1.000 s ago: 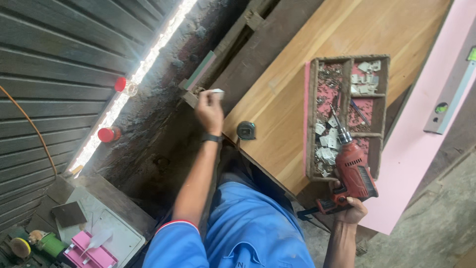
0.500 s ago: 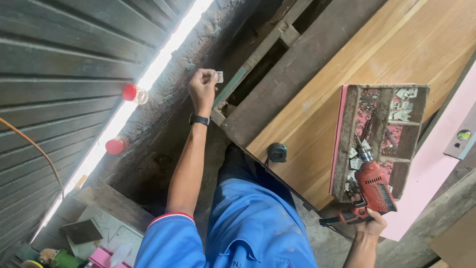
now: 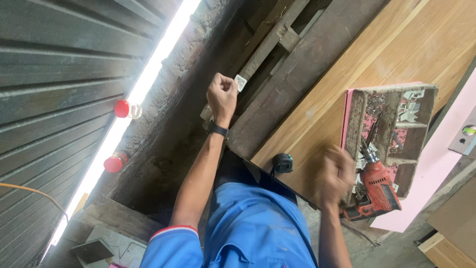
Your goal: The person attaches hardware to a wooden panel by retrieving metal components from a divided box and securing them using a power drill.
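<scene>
My left hand (image 3: 221, 94), with a black watch on the wrist, is raised against a dark wooden beam (image 3: 277, 37) and pinches a small white fitting (image 3: 241, 82) at its fingertips. My right hand (image 3: 334, 176) is blurred and hangs in the air just left of a red power drill (image 3: 378, 187); it holds nothing. The drill rests at the near end of a wooden compartment tray (image 3: 354, 111) with several small metal parts in it. The tray lies on a light wooden panel (image 3: 396, 44).
A black tape measure (image 3: 283, 163) lies at the panel's near edge. A pink board (image 3: 441, 159) and a spirit level (image 3: 466, 131) are at the right. Two red caps (image 3: 121, 108) sit by a bright light strip (image 3: 148, 84) at the left.
My right hand has let go of the red drill, which now rests at the tray, and has moved left. My left hand stays up at the beam with the white fitting.
</scene>
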